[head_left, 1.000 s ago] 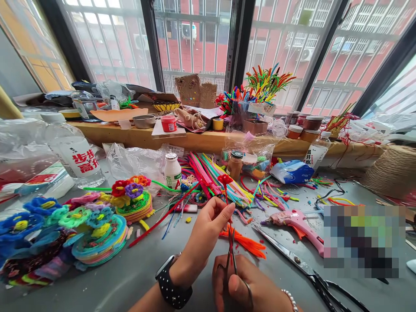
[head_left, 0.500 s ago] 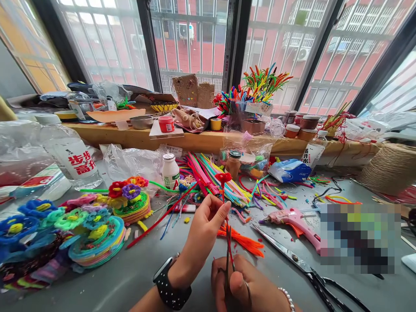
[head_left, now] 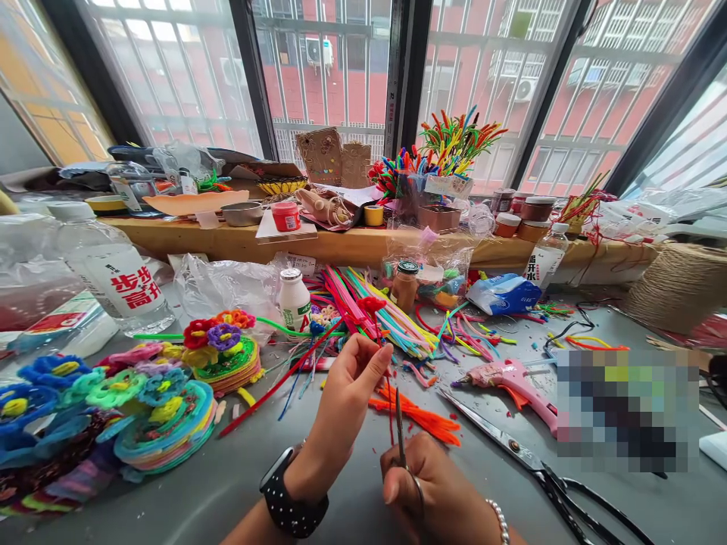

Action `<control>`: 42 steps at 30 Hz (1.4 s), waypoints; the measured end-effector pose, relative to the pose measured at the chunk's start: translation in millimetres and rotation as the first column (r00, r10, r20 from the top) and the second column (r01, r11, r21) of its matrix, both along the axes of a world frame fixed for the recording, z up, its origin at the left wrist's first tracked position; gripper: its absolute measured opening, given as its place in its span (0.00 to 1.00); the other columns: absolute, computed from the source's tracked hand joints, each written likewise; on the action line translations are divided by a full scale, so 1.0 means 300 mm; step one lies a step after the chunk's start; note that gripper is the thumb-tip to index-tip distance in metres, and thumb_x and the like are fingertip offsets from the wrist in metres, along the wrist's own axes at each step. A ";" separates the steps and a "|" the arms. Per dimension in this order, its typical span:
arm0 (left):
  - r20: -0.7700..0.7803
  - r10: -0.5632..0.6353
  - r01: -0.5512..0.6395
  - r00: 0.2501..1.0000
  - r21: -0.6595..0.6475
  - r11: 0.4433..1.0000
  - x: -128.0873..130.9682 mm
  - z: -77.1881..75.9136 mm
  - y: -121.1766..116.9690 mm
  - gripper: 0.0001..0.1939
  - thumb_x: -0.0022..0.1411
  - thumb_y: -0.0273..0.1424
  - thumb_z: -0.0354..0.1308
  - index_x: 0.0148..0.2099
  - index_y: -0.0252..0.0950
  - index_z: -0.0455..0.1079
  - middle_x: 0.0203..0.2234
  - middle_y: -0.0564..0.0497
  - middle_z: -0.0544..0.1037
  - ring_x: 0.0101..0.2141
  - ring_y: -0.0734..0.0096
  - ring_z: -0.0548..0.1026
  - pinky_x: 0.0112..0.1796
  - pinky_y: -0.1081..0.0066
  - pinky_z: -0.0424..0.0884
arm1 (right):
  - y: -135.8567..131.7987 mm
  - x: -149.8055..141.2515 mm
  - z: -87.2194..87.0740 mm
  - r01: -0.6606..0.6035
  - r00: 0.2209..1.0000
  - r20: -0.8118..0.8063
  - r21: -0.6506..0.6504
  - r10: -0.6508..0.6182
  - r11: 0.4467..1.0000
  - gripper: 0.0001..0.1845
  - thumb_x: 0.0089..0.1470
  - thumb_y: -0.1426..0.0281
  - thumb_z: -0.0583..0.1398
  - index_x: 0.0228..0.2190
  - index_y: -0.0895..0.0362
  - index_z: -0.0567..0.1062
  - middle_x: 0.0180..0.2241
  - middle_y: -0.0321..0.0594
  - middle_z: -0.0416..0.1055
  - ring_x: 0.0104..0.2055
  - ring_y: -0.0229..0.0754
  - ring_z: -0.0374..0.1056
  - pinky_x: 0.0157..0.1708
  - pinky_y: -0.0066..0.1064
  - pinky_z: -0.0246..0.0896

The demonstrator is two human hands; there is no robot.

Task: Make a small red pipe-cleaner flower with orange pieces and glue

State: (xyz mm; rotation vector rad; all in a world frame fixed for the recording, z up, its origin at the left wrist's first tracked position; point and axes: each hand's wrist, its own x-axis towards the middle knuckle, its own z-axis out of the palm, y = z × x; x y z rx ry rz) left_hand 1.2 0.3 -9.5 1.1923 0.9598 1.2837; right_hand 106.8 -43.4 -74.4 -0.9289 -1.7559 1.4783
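Observation:
My left hand [head_left: 353, 393] pinches a red pipe cleaner [head_left: 391, 409] between thumb and fingertips. Its upper end is bent into a small red flower shape [head_left: 371, 303], and a straight tail hangs below the fingers. Lower and to the right, my right hand [head_left: 417, 477] grips small scissors [head_left: 400, 428] by the handles, blades pointing up. The blades stand just right of the red tail; whether they touch it I cannot tell. Behind the scissors lies a bundle of orange pipe cleaners [head_left: 423, 418].
Finished fuzzy flowers [head_left: 162, 386] fill the left side beside a water bottle [head_left: 117, 265]. Large scissors [head_left: 511, 446] and a pink glue gun [head_left: 511, 378] lie to the right. Loose pipe cleaners [head_left: 397, 325], a white bottle [head_left: 294, 299] and a brown jar [head_left: 404, 286] stand behind the hands.
The scissors have shifted off the red stem to its right, and my right hand has moved slightly right. My left hand and the red flower have moved a little left.

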 end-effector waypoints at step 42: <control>-0.981 0.056 0.033 -0.183 0.051 0.998 -0.167 -0.052 0.116 0.12 0.51 0.17 0.40 0.37 0.31 0.60 0.33 0.40 0.72 0.36 0.57 0.72 0.33 0.65 0.64 | 0.038 0.148 0.139 0.225 0.482 0.800 0.281 -0.357 0.933 0.15 0.50 0.64 0.52 0.20 0.57 0.73 0.22 0.40 0.71 0.24 0.39 0.64 0.20 0.26 0.45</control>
